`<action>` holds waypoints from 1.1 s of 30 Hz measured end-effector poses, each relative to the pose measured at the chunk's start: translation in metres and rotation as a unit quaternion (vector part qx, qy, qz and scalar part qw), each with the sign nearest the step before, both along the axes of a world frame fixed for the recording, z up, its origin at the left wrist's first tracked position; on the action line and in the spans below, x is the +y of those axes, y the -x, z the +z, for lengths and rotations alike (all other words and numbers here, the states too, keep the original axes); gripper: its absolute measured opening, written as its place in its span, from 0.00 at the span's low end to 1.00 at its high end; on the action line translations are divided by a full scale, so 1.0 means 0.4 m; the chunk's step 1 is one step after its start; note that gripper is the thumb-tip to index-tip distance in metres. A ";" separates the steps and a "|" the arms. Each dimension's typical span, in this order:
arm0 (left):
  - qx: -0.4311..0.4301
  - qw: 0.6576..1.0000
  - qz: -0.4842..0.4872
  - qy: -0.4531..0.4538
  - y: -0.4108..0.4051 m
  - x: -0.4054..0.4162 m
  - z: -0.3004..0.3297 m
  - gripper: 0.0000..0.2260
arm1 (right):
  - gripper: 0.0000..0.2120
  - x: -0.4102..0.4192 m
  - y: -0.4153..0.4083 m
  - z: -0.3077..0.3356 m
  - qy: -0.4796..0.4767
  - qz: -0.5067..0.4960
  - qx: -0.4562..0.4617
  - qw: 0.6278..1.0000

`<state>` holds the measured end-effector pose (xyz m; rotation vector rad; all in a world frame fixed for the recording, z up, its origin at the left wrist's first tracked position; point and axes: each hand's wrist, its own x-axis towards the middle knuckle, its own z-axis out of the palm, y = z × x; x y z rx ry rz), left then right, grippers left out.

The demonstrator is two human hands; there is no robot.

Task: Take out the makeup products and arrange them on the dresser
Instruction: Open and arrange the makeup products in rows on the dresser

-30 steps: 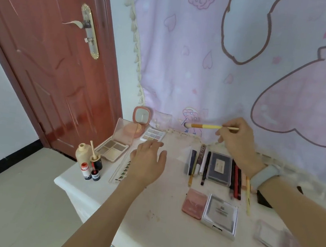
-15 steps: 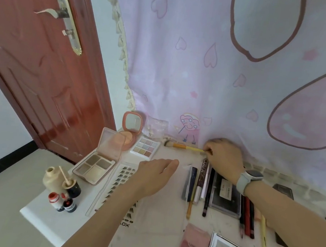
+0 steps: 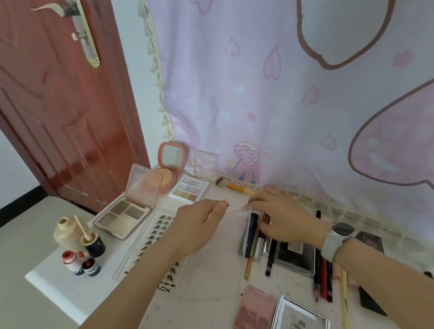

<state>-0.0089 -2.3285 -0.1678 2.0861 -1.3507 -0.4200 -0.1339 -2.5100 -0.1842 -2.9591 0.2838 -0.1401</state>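
**Crowded row at risk of a knock**

The right hand point(image 3: 283, 219) lies flat, fingers loosely spread over the pencils point(image 3: 261, 241); the left hand point(image 3: 197, 225) hovers relaxed, holding nothing. The yellow brush point(image 3: 235, 186) rests by the curtain. A careless sweep could scatter the pencils across the desk point(image 3: 207, 278).
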 end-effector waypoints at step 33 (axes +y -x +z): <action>0.051 0.972 0.007 0.228 0.320 0.277 0.037 0.15 | 0.06 0.340 0.305 0.168 -0.528 -0.126 -0.146 0.827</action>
